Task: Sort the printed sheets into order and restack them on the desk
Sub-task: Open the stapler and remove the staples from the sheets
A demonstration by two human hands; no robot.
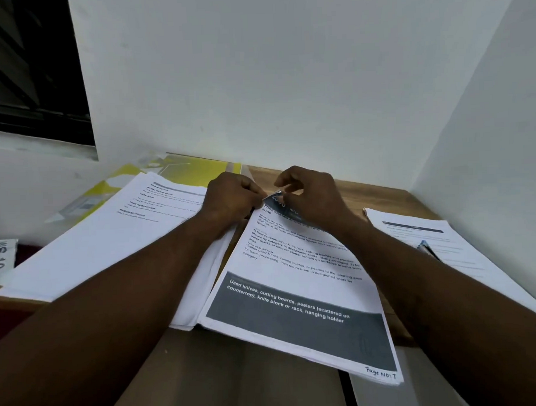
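A printed sheet [297,293] with a dark grey band and a handwritten page number lies on top of a middle stack, its near edge hanging over the desk. My left hand [230,198] and my right hand [312,195] meet at its far top corner. Both pinch that corner, which curls upward between the fingertips. A larger stack of sheets [110,238] lies to the left, partly under my left forearm. Another stack [438,245] lies at the right.
A yellow folder [156,173] lies under the left stack by the wall. A pen [428,249] rests on the right stack. The wooden desk [370,196] sits in a corner of white walls. A label strip [1,254] shows at far left.
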